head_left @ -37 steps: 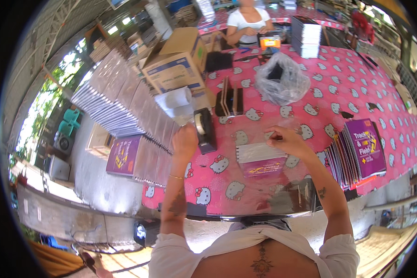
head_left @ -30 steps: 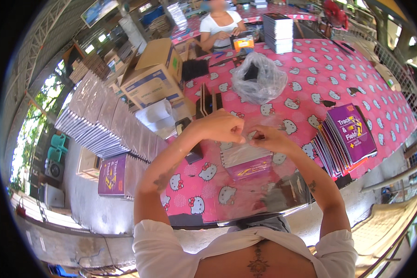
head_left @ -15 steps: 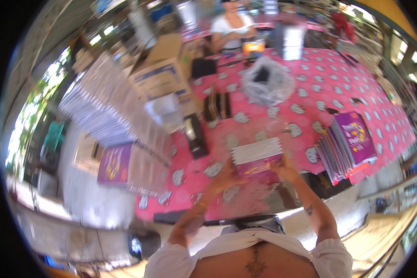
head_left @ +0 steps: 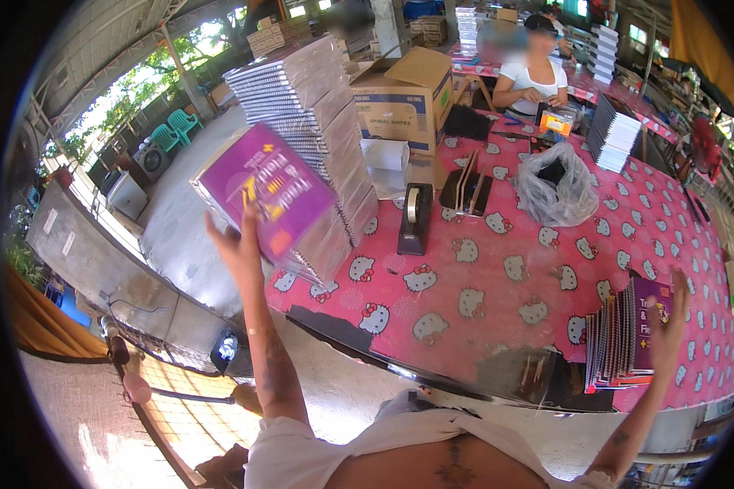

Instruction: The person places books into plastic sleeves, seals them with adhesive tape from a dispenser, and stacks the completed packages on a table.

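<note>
My left hand (head_left: 240, 248) is raised at the left, its fingers on a purple-covered notebook (head_left: 249, 175). That notebook is tilted in front of a tall stack of spiral notebooks (head_left: 322, 122) in clear wrap and hides part of the stack. Whether it is one notebook or a few together, I cannot tell. At the far right my right hand (head_left: 669, 330) has its fingers stretched out with nothing in them. It is beside a row of purple spiral notebooks (head_left: 616, 346) leaning together near the table's front edge, partly in front of them.
A black tape dispenser (head_left: 414, 220) and a dark holder with upright slats (head_left: 465, 191) stand mid-table. Beyond are a clear plastic bag (head_left: 559, 187), an open cardboard box (head_left: 400, 102) and a black-and-white stack (head_left: 614, 134). A person in white (head_left: 534, 81) sits across the pink table (head_left: 432, 281).
Both hands held the purple notebook over the table's front. Now my left hand has it up at the left by the tall stack, and my right hand has moved off rightward. The view has shifted.
</note>
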### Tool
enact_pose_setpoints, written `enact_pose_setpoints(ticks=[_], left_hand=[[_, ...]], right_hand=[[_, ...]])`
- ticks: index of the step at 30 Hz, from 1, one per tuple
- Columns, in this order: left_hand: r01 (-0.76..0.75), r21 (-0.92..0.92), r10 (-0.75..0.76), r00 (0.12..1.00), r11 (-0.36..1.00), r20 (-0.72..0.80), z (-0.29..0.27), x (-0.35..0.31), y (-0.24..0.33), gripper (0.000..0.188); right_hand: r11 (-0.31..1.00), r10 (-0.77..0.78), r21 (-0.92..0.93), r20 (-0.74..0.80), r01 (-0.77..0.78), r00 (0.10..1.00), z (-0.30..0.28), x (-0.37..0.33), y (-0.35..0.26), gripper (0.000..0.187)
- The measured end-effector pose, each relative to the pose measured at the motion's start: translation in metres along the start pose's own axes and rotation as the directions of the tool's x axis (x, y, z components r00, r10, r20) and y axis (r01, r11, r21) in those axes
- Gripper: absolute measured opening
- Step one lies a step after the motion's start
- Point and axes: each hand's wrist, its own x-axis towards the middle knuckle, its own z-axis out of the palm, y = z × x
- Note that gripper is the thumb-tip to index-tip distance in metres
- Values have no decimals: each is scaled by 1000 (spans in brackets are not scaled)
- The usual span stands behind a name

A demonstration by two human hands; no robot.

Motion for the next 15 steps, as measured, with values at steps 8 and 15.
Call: enact_pose_setpoints(ticks=[8,15], left_hand=[[87,-179,-130,962,980,-241,42,97,-120,57],[-24,823,649,628,568,-430,69,31,-73,52]], right_hand=[[679,419,354,533,-644,735,12,-34,227,77],[711,390,303,581,-635,714,4,-12,199,62]])
